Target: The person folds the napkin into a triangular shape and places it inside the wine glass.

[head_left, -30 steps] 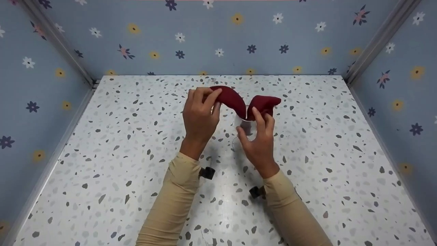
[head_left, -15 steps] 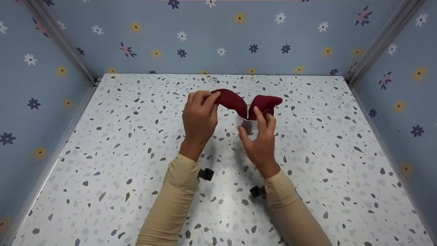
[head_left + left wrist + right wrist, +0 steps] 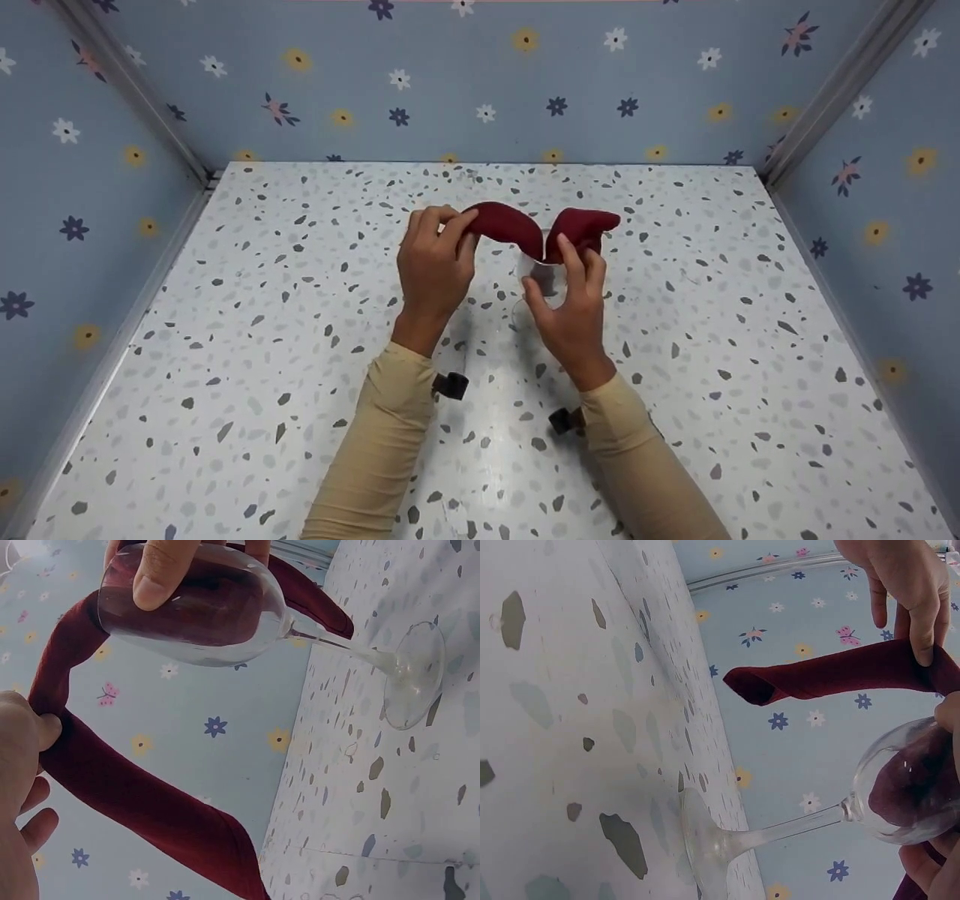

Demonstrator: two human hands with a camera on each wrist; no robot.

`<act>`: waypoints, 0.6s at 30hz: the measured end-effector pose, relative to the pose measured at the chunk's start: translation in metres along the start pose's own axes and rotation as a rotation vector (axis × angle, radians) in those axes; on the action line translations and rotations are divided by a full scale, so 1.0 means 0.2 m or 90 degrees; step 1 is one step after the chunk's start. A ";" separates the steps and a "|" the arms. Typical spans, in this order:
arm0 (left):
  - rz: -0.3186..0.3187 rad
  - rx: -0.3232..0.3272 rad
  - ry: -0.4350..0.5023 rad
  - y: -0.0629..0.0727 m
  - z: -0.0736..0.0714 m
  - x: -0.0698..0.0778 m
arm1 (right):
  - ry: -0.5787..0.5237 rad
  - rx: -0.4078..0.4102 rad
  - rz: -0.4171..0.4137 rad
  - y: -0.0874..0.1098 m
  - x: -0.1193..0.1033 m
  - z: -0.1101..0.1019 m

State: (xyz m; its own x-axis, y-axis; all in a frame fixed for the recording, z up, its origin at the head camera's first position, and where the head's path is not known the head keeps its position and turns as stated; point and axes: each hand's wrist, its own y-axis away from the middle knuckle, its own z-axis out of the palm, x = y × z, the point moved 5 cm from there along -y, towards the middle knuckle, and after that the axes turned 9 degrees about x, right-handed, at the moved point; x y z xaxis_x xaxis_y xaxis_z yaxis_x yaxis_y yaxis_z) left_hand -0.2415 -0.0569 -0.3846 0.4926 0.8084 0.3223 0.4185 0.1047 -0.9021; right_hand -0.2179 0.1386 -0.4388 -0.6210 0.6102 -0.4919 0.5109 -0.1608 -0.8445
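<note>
A clear wine glass (image 3: 540, 280) stands upright on the speckled table. Dark red cloth, like a napkin (image 3: 504, 223), is tucked into its bowl, and two folded ends hang out to either side. My left hand (image 3: 435, 262) pinches the left end between thumb and fingers, holding it up and away from the rim. At the bowl, my right hand (image 3: 574, 319) grips the glass near the rim, its thumb (image 3: 159, 581) lying along the glass in the left wrist view. In the right wrist view the glass foot (image 3: 705, 844) rests on the table.
The white table (image 3: 247, 360) has grey speckles. Blue flowered panels (image 3: 450, 82) rise at the back and on both sides, joined by metal corner strips. A small black camera (image 3: 452, 385) sits on each wrist.
My left hand has lowered slightly and shifted a little left, so the left end of the napkin arches lower and stretches further out. The right hand and wine glass stay nearly still.
</note>
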 end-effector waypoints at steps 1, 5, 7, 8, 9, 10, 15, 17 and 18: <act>-0.004 0.000 0.002 0.01 0.00 0.00 | 0.001 -0.001 0.000 0.00 0.00 0.00; -0.019 -0.006 0.004 0.04 0.01 -0.02 | 0.005 -0.003 0.000 0.00 0.00 0.00; -0.025 -0.010 0.006 0.05 0.02 -0.02 | 0.007 -0.004 0.001 0.00 0.00 0.00; -0.030 -0.011 0.007 0.06 0.02 -0.03 | 0.007 -0.004 0.001 0.00 0.00 0.00; -0.033 -0.015 0.007 0.06 0.02 -0.03 | 0.007 -0.004 0.002 0.00 0.00 0.00; -0.038 -0.017 0.007 0.07 0.02 -0.03 | 0.007 -0.005 0.003 0.00 0.00 0.00; -0.053 -0.020 0.013 0.09 0.03 -0.03 | 0.004 -0.004 0.005 0.00 0.00 0.00; -0.057 -0.018 0.016 0.10 0.03 -0.04 | 0.002 -0.004 0.005 0.00 0.00 0.00; -0.060 -0.017 0.017 0.10 0.03 -0.04 | 0.001 -0.004 0.005 0.00 0.00 0.00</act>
State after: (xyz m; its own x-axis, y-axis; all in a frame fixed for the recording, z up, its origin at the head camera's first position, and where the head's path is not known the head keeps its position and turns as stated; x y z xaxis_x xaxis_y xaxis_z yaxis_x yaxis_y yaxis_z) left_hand -0.2420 -0.0570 -0.4078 0.4707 0.7796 0.4130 0.4843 0.1629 -0.8596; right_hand -0.2179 0.1384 -0.4391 -0.6161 0.6107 -0.4975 0.5195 -0.1598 -0.8394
